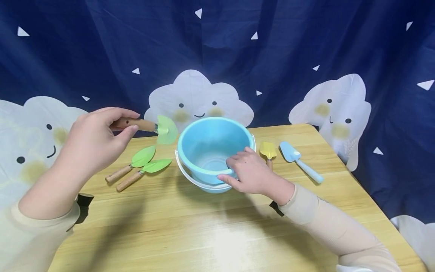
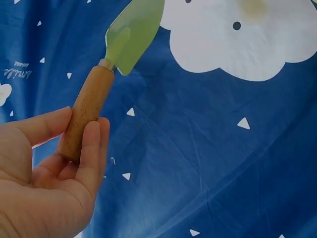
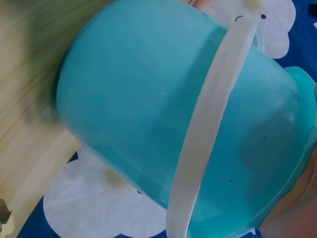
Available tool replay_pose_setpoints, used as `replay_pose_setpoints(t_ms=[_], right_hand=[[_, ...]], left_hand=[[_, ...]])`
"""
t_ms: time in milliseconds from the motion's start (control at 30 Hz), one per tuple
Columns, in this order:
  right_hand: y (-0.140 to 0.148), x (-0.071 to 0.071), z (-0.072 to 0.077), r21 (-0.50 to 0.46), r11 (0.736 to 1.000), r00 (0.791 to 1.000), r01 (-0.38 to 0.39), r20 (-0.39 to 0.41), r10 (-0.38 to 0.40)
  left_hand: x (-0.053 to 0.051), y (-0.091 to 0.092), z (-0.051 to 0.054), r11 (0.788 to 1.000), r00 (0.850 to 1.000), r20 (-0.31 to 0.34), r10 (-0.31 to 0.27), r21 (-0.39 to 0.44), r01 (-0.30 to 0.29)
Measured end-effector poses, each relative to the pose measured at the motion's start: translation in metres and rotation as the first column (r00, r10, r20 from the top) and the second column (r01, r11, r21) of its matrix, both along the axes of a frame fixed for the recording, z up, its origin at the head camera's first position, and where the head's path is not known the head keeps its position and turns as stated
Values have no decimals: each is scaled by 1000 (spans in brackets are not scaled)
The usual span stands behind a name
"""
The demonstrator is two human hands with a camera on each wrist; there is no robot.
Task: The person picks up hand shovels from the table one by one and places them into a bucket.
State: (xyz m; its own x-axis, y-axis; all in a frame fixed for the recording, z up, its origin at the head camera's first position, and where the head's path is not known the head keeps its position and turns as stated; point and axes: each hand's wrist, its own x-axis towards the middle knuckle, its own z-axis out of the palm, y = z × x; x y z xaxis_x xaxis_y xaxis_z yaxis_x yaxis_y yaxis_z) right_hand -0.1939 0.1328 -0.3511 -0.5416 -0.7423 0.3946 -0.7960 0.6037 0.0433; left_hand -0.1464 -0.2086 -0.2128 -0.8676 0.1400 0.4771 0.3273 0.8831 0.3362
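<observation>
My left hand (image 1: 96, 141) pinches the wooden handle of a small green toy shovel (image 1: 166, 130) in the air, left of the bucket's rim. In the left wrist view, the thumb and fingers close round the lower handle, and the green blade (image 2: 133, 37) points up. A light blue bucket (image 1: 210, 139) stands upright on the table, and no thing shows inside it. My right hand (image 1: 251, 170) grips its near right rim, thumb outside and fingers over the edge. The white bucket handle (image 1: 187, 175) hangs down along the near side, also crossing the bucket (image 3: 133, 89) in the right wrist view.
Two green leaf-shaped trowels with wooden handles, a nearer one (image 1: 158, 166) and a farther one (image 1: 143, 156), lie left of the bucket. A yellow shovel (image 1: 268, 149) and a blue trowel (image 1: 307, 170) lie right of it. Behind the wooden table (image 1: 190, 230) hangs a dark blue curtain (image 1: 224, 49).
</observation>
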Motion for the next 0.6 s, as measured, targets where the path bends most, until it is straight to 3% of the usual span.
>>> replay_pose_setpoints(t_ms=[233, 500, 600], right_hand=[[0, 0, -1, 2, 1000, 1000, 3, -3, -3], [0, 0, -1, 8, 1000, 1000, 5, -10, -5], [0, 0, -1, 12, 1000, 1000, 7, -7, -7]], left_hand=[[-1, 5, -2, 995, 999, 41, -32, 95, 28], [-6, 9, -13, 976, 989, 78, -126, 189, 109], [-9, 12, -17, 972, 987, 85, -134, 207, 114]])
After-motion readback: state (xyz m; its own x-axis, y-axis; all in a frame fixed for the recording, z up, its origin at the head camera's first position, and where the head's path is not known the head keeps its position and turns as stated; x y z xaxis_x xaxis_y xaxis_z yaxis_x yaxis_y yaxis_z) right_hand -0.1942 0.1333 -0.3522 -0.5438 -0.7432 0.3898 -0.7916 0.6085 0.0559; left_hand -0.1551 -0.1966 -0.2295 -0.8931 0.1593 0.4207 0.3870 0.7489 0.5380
